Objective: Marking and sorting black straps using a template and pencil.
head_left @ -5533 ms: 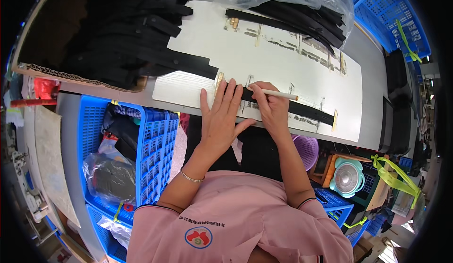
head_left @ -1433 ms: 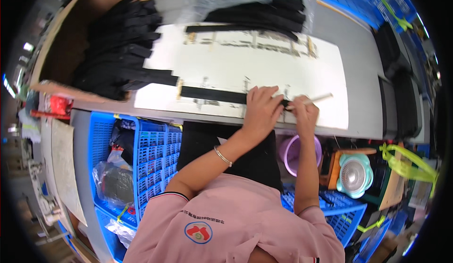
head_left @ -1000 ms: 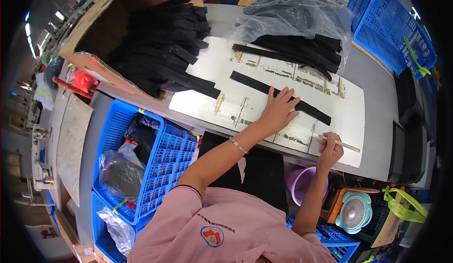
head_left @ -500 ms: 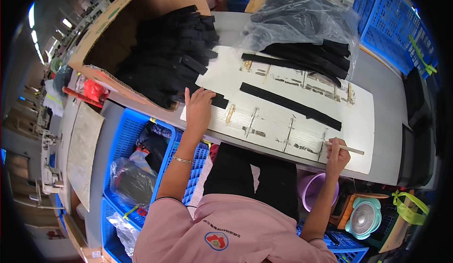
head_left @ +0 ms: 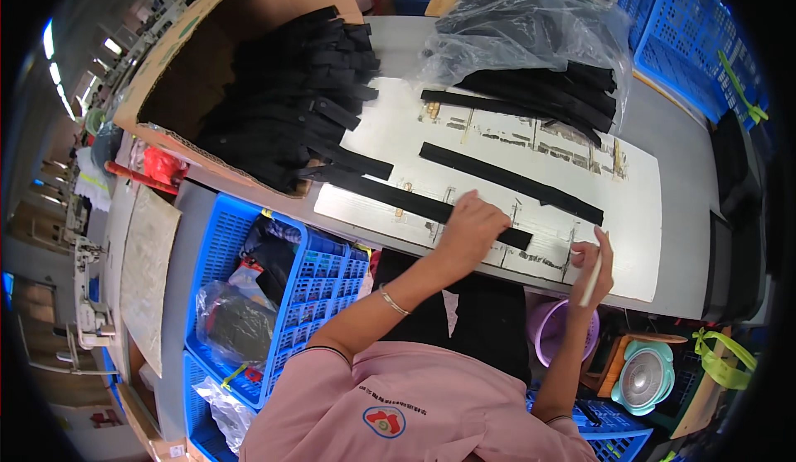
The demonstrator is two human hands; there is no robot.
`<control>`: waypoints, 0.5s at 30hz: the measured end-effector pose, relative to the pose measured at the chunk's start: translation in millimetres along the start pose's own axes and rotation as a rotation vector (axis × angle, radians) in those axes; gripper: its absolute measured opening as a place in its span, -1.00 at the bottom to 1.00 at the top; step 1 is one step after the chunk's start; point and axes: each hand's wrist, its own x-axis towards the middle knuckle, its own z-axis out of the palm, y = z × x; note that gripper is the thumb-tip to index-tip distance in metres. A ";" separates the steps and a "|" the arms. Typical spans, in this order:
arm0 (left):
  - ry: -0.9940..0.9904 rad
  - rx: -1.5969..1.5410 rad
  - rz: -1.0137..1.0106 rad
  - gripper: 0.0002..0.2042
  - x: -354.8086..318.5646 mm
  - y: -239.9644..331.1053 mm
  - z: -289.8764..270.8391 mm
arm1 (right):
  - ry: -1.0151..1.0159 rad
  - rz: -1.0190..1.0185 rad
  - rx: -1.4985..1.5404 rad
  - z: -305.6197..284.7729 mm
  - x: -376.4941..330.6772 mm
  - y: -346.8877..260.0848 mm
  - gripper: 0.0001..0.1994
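My left hand (head_left: 473,231), fingers closed, grips a long black fabric strip (head_left: 390,195) near its right end. That strip runs back toward the pile of black strips (head_left: 307,80) spilling from a cardboard box (head_left: 191,55). Under it lies a white board (head_left: 634,205) with dark marked lines and small yellowish pieces. My right hand (head_left: 594,265) is closed round a thin white stick, pen-like (head_left: 592,281), above the board's near right part. Another black strip (head_left: 510,182) lies flat across the board's middle, touched by neither hand.
Beyond the board, a clear plastic bag (head_left: 531,26) covers dark material, with more black strips (head_left: 539,97) at its front. Blue crates stand at the far right (head_left: 684,47) and below the table at left (head_left: 282,313). A purple bin (head_left: 551,329) and a turquoise fan (head_left: 645,376) are at lower right.
My left hand has moved right from the pile's edge, drawing a black strip out over the board. In my right hand the white stick has swung from pointing right to pointing downward.
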 end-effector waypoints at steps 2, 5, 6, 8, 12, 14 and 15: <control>-0.013 -0.045 -0.009 -0.89 5.5 16.7 24.6 | -0.043 -0.129 -0.036 10.7 -21.2 -1.9 -0.73; -0.011 -0.107 -0.010 -0.82 5.6 33.7 37.7 | -0.247 -0.323 -0.400 10.9 -40.5 -19.6 -0.62; 0.009 -0.129 -0.003 -0.78 5.7 39.5 38.6 | -0.263 -0.360 -0.449 12.6 -46.1 -15.0 -0.57; -0.041 -0.148 -0.020 -0.71 -0.4 43.1 33.9 | -0.283 -0.390 -0.504 5.4 -50.6 -8.9 -0.51; -0.082 0.064 -0.031 -0.60 -22.8 38.6 16.7 | -0.278 -0.342 -0.617 -31.9 -39.9 4.1 -0.54; -0.041 0.128 -0.030 -0.61 -30.2 34.2 5.4 | -0.276 -0.305 -0.684 -44.6 -35.1 8.2 -0.54; -0.062 0.141 -0.052 -0.61 -32.0 30.6 2.2 | -0.270 -0.342 -0.709 -50.0 -34.5 14.3 -0.56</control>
